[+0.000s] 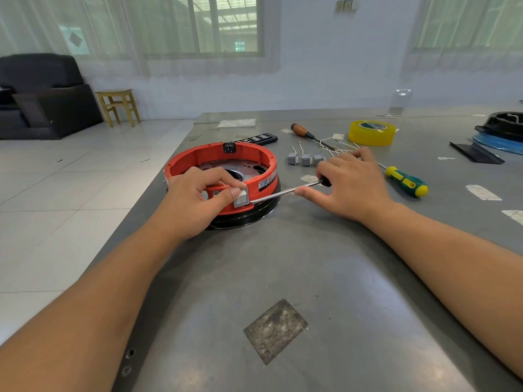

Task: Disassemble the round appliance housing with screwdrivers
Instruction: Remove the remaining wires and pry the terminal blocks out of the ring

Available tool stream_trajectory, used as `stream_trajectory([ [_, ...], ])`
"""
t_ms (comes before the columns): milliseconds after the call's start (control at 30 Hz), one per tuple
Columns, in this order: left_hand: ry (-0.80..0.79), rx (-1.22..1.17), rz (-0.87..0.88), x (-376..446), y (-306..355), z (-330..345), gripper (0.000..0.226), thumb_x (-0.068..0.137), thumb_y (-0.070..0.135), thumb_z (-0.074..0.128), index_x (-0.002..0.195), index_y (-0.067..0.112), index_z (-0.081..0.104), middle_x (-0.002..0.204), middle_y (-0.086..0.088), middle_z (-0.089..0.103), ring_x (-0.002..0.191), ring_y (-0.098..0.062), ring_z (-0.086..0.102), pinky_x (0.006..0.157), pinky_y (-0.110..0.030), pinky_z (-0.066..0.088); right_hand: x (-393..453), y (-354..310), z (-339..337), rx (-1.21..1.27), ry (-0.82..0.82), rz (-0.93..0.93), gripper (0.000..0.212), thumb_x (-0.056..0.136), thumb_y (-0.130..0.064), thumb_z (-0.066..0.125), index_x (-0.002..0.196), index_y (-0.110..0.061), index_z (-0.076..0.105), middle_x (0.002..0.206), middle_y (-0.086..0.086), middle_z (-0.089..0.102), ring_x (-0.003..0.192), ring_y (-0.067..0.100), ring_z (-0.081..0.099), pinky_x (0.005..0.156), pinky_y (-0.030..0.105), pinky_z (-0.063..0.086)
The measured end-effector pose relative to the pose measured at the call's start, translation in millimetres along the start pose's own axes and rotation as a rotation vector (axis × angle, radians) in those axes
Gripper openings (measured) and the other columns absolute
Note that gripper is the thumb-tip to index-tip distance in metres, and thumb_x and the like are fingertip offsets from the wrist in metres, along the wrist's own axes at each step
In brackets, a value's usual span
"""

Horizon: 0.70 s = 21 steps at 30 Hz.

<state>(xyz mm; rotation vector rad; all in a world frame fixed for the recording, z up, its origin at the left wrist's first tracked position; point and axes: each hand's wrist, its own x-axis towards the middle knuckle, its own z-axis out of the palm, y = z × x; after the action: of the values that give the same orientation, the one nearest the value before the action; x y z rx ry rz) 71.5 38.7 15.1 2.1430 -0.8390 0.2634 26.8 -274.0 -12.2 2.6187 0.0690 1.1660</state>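
The round orange housing (203, 159) sits on a black base on the grey metal table (297, 264), open side up, a metal plate inside. My left hand (195, 202) grips its near rim, thumb on a white rocker switch (241, 200) set in the wall. My right hand (351, 185) holds a screwdriver (283, 192) with a black handle; its steel shaft runs left, and the tip meets the housing beside the switch.
Behind the right hand lie three small grey switches with white wires (305, 159), a wood-handled screwdriver (307, 134), a green and yellow screwdriver (407, 181) and a yellow tape roll (371, 132). A black remote (263, 138) lies behind the housing. Black and blue parts (501, 134) sit far right.
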Motion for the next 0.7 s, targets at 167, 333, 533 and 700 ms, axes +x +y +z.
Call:
stream_trajectory([
  [167,0.018,-0.004,0.007,-2,1,2,0.025,0.099,0.036,0.069,0.095,0.06,0.062,0.104,0.03,0.059,0.117,-0.018,0.054,0.107,-0.06,0.046,-11,23,-12,0.062,0.002,0.027,0.065,0.09,-0.083,0.032,0.076,-0.023,0.051,0.073,-0.006,0.058,0.079,0.024,0.058,0.09,0.044,0.038],
  [333,0.048,-0.011,0.031,-2,-3,4,0.024,0.097,0.038,0.072,0.093,0.06,0.064,0.101,0.029,0.06,0.112,-0.016,0.056,0.106,-0.062,0.045,-17,17,-21,0.157,-0.028,0.006,0.07,0.089,-0.086,0.025,0.077,-0.023,0.053,0.073,-0.007,0.056,0.078,0.022,0.057,0.089,0.042,0.036],
  [533,0.064,-0.005,0.056,-2,-5,6,0.027,0.097,0.036,0.073,0.092,0.061,0.063,0.101,0.033,0.058,0.114,-0.015,0.055,0.106,-0.063,0.045,-21,-25,-29,0.232,-0.11,-0.116,0.067,0.088,-0.087,0.029,0.076,-0.026,0.052,0.075,-0.011,0.052,0.078,0.018,0.054,0.088,0.039,0.037],
  [700,0.06,-0.008,0.046,-1,-7,7,0.027,0.099,0.033,0.07,0.094,0.059,0.063,0.104,0.031,0.058,0.117,-0.018,0.054,0.107,-0.063,0.044,-23,-56,-35,0.268,-0.152,-0.209,0.067,0.086,-0.09,0.031,0.073,-0.028,0.055,0.072,-0.015,0.049,0.073,0.012,0.051,0.085,0.034,0.037],
])
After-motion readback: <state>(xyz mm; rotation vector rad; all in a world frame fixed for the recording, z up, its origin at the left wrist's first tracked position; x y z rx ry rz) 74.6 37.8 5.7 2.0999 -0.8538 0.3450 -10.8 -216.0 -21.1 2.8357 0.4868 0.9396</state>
